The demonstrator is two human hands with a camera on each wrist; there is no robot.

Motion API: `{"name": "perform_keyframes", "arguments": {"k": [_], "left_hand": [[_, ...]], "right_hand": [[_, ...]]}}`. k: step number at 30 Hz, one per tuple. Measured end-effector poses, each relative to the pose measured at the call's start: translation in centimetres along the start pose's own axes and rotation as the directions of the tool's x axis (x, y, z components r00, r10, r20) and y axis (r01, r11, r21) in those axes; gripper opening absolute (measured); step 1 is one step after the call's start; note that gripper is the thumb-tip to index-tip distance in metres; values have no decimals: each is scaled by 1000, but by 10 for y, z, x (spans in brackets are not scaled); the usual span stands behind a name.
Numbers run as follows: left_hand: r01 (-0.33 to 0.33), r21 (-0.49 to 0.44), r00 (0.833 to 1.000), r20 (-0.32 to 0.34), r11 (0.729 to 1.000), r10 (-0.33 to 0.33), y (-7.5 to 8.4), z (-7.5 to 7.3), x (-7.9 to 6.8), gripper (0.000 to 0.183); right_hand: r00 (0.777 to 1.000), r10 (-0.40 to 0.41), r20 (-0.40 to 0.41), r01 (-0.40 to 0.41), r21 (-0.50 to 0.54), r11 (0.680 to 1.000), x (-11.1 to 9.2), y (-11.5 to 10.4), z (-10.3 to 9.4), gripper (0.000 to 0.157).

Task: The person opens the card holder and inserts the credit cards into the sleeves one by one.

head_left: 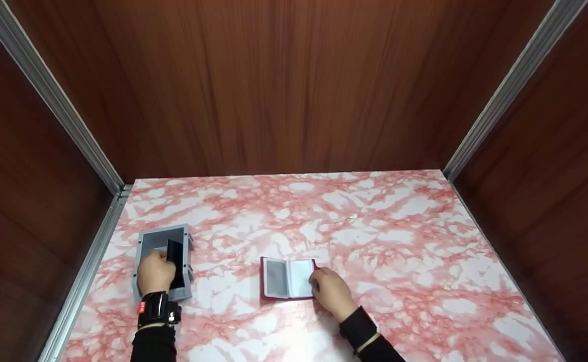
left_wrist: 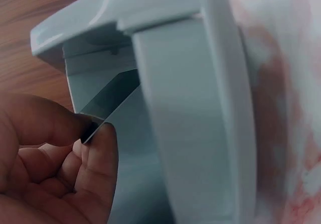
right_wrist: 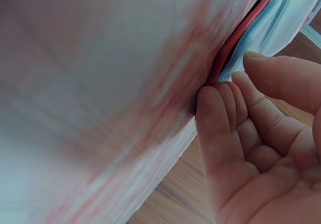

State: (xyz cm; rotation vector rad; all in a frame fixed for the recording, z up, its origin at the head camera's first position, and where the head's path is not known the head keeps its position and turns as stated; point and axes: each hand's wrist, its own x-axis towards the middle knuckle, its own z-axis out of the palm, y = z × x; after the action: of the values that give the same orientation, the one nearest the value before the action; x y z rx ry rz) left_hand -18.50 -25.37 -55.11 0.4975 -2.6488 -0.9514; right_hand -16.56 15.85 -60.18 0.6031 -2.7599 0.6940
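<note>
At the left, my left hand [head_left: 156,272] reaches into a grey plastic bin [head_left: 188,261]. Its thumb and forefinger pinch the corner of a thin, dark card [left_wrist: 113,96], which slants down inside the bin. In the head view this card [head_left: 174,251] stands on edge near the bin's right wall. An open card holder [head_left: 301,277] with a red cover and clear plastic sleeves lies on the table. My right hand [head_left: 333,291] holds its right edge, fingers at the red cover [right_wrist: 231,45] and thumb over the sleeve side.
The table top [head_left: 399,241] has a red and white marbled pattern. Dark wood panels [head_left: 273,90] enclose it at the back and both sides, with metal rails [head_left: 62,100] along the corners. The bin stands near the left edge.
</note>
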Motion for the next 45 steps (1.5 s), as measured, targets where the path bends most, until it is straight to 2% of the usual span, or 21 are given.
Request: {"name": "perform_keyframes", "arguments": {"k": [9, 16, 24, 29, 34, 45], "left_hand": [[-61, -40, 991, -124, 997, 56, 6, -13, 3, 28], [-87, -73, 979, -189, 994, 71, 20, -24, 5, 27], [-114, -109, 972, -218, 987, 88, 37, -29, 3, 26], [-129, -148, 976, -196, 981, 98, 48, -29, -3, 27], [-143, -167, 980, -165, 976, 115, 59, -24, -9, 28], [-245, -237, 960, -192, 940, 202, 87, 6, -21, 24]], "right_hand": [[999, 28, 20, -28, -5, 1000, 2, -1, 0, 17], [999, 33, 16, -33, -1, 999, 2, 0, 0, 17], [1000, 25, 14, -25, 2, 1000, 2, 1, 0, 16], [999, 31, 19, -31, -1, 1000, 1, 0, -1, 17], [999, 46, 23, -46, 3, 999, 0, -2, -1, 17], [999, 36, -4, -36, 12, 999, 0, -3, 0, 15]]}}
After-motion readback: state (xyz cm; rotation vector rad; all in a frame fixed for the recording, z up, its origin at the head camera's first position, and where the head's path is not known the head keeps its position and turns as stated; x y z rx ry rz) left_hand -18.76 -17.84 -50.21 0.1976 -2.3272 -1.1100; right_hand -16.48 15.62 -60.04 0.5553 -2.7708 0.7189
